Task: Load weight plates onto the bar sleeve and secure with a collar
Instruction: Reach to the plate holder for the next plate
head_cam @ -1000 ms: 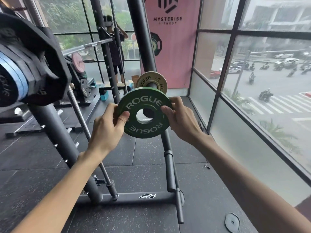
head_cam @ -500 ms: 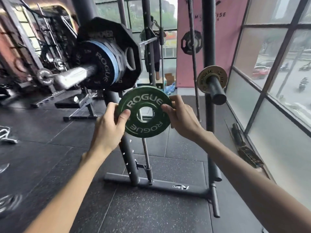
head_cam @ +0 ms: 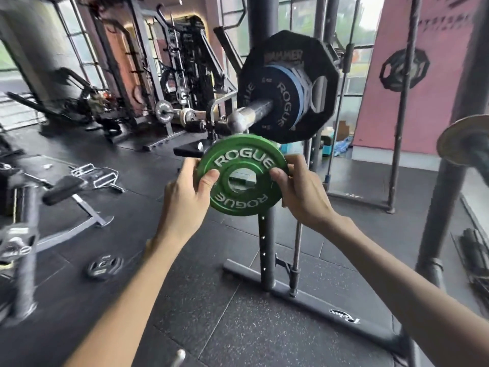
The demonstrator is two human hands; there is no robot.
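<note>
A person held a small green weight plate (head_cam: 243, 175) upright in both hands just below and in front of the bar sleeve (head_cam: 250, 115) of a racked barbell. The left hand (head_cam: 185, 200) gripped the plate's left edge, its thumb pressed on the face and its fingers (head_cam: 188, 165) curled behind the rim; the right hand (head_cam: 299, 189) clasped the right edge the same way, thumb on the face near the centre hole. The plate was round, bright green, with "ROGUE" in raised white letters at top and, inverted, at bottom, around a wide centre hole through which the floor equipment behind showed.

The steel sleeve above the green plate already carried a black Rogue plate (head_cam: 275, 104), blue plates (head_cam: 300, 98) behind it, and a large twelve-sided black plate (head_cam: 317, 75) furthest in; its bare end pointed toward the camera, slightly blurred. Directly beneath the green plate rose the dark rack upright (head_cam: 266, 250), standing on a base bar on the rubber floor (head_cam: 185, 300). Down and to the left of the green plate, a small black plate (head_cam: 104, 266) lay flat on the floor.
</note>
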